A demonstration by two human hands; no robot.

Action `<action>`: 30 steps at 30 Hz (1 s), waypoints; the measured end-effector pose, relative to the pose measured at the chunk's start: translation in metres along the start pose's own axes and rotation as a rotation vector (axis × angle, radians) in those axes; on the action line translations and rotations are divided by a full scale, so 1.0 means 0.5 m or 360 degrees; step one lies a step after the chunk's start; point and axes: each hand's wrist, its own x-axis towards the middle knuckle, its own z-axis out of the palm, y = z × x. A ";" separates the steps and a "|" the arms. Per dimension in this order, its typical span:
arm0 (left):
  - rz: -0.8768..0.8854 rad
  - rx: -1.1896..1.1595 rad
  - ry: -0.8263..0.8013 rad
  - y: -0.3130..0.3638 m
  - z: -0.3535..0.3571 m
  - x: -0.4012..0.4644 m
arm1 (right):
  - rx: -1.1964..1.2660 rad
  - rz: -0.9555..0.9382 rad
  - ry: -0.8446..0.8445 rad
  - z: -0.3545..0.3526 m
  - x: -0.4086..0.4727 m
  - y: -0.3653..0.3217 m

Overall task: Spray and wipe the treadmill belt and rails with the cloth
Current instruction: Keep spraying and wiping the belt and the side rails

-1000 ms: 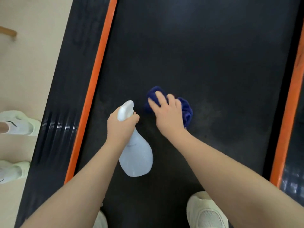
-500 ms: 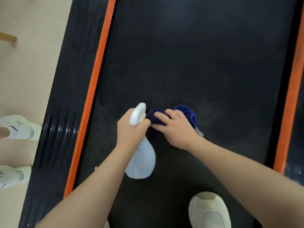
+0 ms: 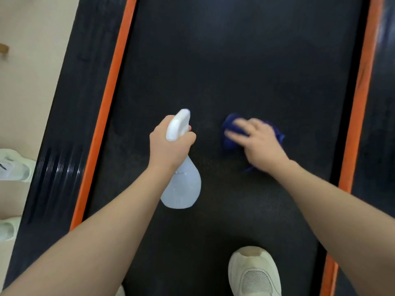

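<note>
Blue cloth [image 3: 232, 133]: a bunched dark-blue rag is seen on the treadmill belt [image 3: 235, 60], right of the belt's middle and well apart from either orange strip; most of it is covered by the right hand, with folds showing past the fingertips on the far-left side and at the hand's right edge.
Right hand [image 3: 259, 144]: it is laid palm-down on the cloth, the fingers [image 3: 239, 127] spread and fairly straight, pressed onto the fabric rather than curled round it (the hand is motion-blurred, so finer detail cannot be told).
Cloth against fingers: the rag lies under the fingers and palm, its far edge reached just beyond the fingertips; a small blue corner is seen near the wrist.
Left hand [image 3: 168, 146]: it is wrapped round the neck of the spray bottle [image 3: 181, 184], the fingers curled tight about it just below the white spray head [image 3: 178, 124].
Bottle: a translucent pale-blue body is held above the belt, hanging toward the viewer below the hand, the nozzle pointed away; it is kept left of the cloth, apart from it.
Belt: a black textured surface is seen, filling the middle of the view.
Rails: a dark side rail [image 3: 70, 124] is seen on the left, bordered by a left orange strip [image 3: 106, 103]; a right orange strip [image 3: 361, 92] is matched on the other side.
Shoe [image 3: 254, 272]: one cream trainer is planted on the belt near the bottom edge.
Floor [image 3: 27, 82]: a beige surface lies left of the treadmill, where pale shoes [image 3: 15, 167] are seen.
</note>
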 end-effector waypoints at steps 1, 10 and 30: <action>0.0011 0.0019 -0.0039 0.004 0.006 -0.001 | 0.0020 0.0324 0.0051 -0.009 0.021 0.017; 0.0037 0.0132 -0.0276 0.029 0.044 -0.018 | -0.0089 -0.0335 -0.0256 -0.017 -0.057 -0.013; 0.0129 0.0184 -0.0300 0.021 0.043 -0.059 | -0.0116 0.0253 -0.0198 -0.027 -0.212 -0.089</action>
